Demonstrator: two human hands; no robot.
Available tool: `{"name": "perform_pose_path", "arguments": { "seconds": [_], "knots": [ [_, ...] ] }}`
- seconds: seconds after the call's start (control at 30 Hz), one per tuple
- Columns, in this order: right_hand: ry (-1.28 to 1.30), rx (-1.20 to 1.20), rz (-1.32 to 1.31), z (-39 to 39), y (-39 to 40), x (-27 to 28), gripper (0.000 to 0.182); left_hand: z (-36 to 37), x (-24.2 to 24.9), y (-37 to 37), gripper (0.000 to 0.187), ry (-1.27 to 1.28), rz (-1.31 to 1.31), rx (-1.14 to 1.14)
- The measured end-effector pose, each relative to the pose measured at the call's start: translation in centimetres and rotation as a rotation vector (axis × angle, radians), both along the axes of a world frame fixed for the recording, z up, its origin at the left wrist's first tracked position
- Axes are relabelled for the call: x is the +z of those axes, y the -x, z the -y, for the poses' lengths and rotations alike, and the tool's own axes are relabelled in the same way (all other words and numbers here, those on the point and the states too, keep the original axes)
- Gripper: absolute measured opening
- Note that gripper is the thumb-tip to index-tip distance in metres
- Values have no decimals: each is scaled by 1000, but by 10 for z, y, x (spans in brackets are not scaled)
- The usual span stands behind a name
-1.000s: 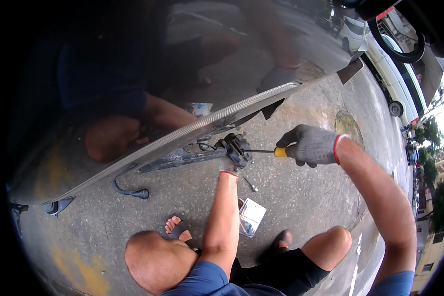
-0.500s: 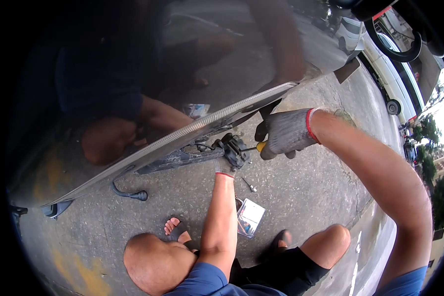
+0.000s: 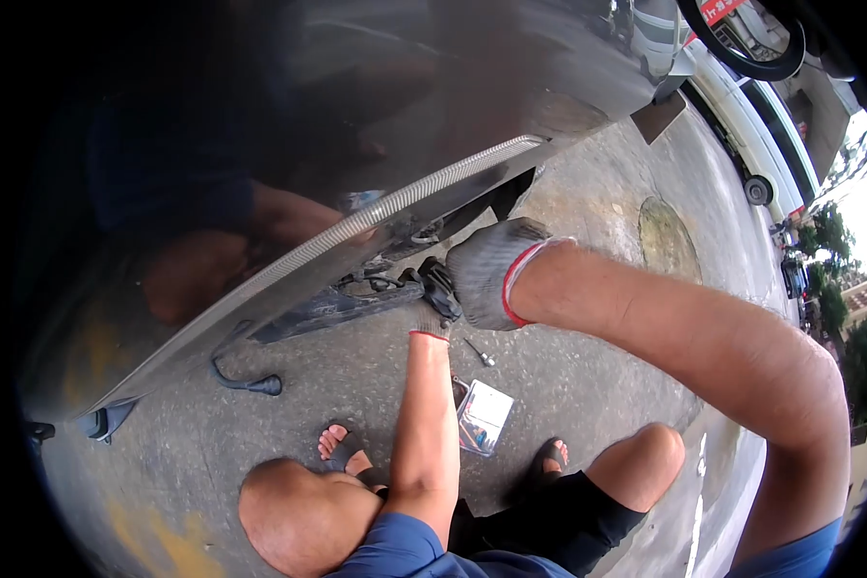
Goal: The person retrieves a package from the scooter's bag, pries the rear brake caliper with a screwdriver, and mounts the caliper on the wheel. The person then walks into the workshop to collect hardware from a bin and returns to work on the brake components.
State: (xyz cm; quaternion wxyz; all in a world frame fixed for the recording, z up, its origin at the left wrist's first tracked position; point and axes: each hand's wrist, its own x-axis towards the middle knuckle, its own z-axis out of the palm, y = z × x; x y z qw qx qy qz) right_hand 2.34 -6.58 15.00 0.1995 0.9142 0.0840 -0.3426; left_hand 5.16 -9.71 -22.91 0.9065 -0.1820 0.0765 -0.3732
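My left hand [image 3: 430,320], in a grey knit glove with a red cuff, holds a black mechanical part [image 3: 440,286] from below, beside the dark panel's lower edge. Most of its fingers are hidden behind the part. My right hand [image 3: 491,275], gloved alike, is closed close against that part from the right. Its fingers face away from me. The yellow-handled screwdriver seen in it half a second ago is now covered by the glove. A long black bar [image 3: 342,310] runs leftward from the part under the panel.
The big dark glossy panel [image 3: 376,96] with a ribbed silver strip [image 3: 405,202] fills the upper left. On the concrete lie a small metal tool [image 3: 482,354] and a flat clear-and-white case [image 3: 486,416]. A bent black piece [image 3: 250,383] juts below the panel. A white van [image 3: 761,135] stands behind.
My right hand has moved left and turned, up against the black part, and the yellow screwdriver handle has gone out of sight. The left hand has barely moved. The view has shifted slightly.
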Motion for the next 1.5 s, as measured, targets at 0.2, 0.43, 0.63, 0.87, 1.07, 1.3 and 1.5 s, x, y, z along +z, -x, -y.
{"name": "perform_pose_path", "arguments": {
  "seconds": [0.2, 0.43, 0.63, 0.87, 1.07, 1.3, 1.5],
  "knots": [
    [37, -45, -48, -8, 14, -8, 23, 10, 0, -2, 37, -102, 28, 112],
    [-216, -421, -8, 1, 72, -24, 53, -3, 36, 2, 26, 284, -51, -105],
    [-528, -389, 341, 32, 119, -42, 58, -20, 86, 14, 27, 1498, -1565, -339],
    [-431, -425, 61, 65, 72, -17, 56, -15, 62, 10, 40, -296, 29, -120],
    [-484, -322, -110, 62, 33, -25, 45, -22, 61, 5, 35, -291, -7, -89],
    [-448, -212, -57, 59, 37, -47, 45, -29, 54, 1, 37, -230, 21, -85],
    [-597, -775, 131, 49, 71, -61, 56, -24, 9, -3, 43, -144, 352, -11]
  ]
}}
